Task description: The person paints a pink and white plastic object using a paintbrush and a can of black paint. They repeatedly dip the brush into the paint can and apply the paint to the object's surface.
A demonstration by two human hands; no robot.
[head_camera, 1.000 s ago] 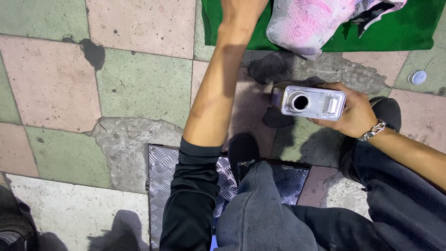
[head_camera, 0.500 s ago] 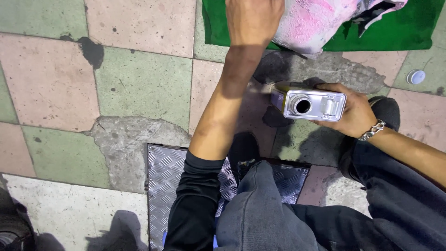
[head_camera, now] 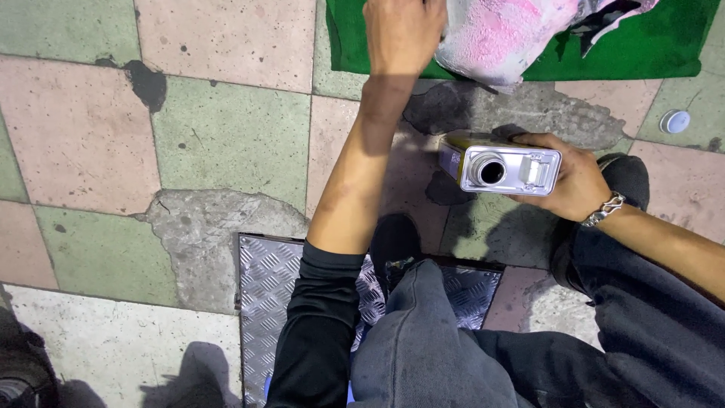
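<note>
Tiled floor | right hand [head_camera: 570,181] grips can [head_camera: 500,164] | left hand [head_camera: 402,30] apparently clutches cloth [head_camera: 502,34]

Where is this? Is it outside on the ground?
Probably an outdoor pavement or street-side work spot: worn checkered paving tiles with cracked cement patches, a metal tread plate, and a green mat laid on the ground.

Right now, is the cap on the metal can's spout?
No: the metal can in the right hand shows an open round spout, and a small cap lies on the floor.
</note>
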